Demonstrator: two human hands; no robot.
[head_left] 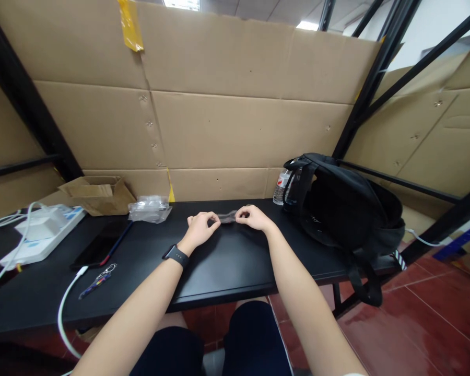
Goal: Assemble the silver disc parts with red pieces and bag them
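Note:
Between my two hands a small, clear, crinkled plastic bag (227,216) is held just above the black table (235,261). My left hand (202,227), with a dark watch on its wrist, pinches the bag's left end between thumb and fingers. At the other end, the fingers of my right hand (254,217) are closed on the plastic. Whether anything lies inside the bag is too small to make out.
Left of my hands lie a stack of clear plastic bags (149,209), an open cardboard box (97,196), a phone (102,245) on a white cable, a keychain (97,280) and a power strip (47,235). To the right stand a water bottle (281,189) and a black backpack (344,203).

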